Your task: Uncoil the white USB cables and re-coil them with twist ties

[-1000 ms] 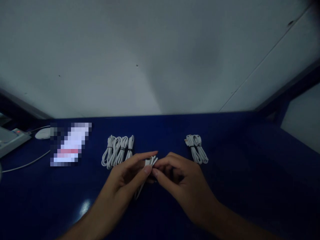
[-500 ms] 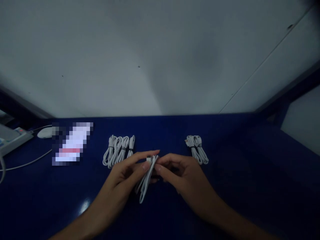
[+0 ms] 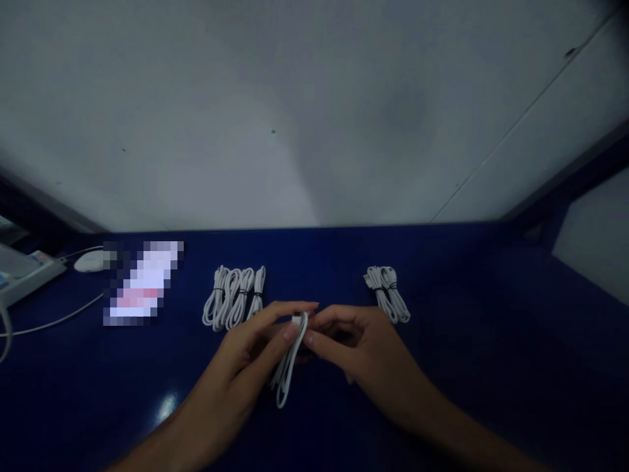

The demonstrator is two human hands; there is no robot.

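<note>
A folded white USB cable [image 3: 289, 373] is held between my two hands above the blue table, its plug end up and its loops hanging toward me. My left hand [image 3: 250, 357] pinches it near the plug, thumb in front and index finger stretched behind. From the other side, my right hand [image 3: 356, 341] closes thumb and fingers on the cable's upper part; what its fingertips grip is partly hidden. Past my left hand lie several coiled white cables [image 3: 228, 298] with dark ties. Beyond my right hand rest more tied white cables [image 3: 388, 295], one showing its plug.
At the left, a blurred-out lit screen [image 3: 142, 278] lies on the blue table [image 3: 314, 262]. Beside it are a white rounded device [image 3: 91, 261], a power strip [image 3: 34, 275] and a loose white cord [image 3: 61, 321]. A pale wall [image 3: 314, 131] stands at the table's back edge.
The held cable has dropped slightly and turned a little more upright. Both hands have shifted very slightly with it, still gripping. The cables on the table have not moved.
</note>
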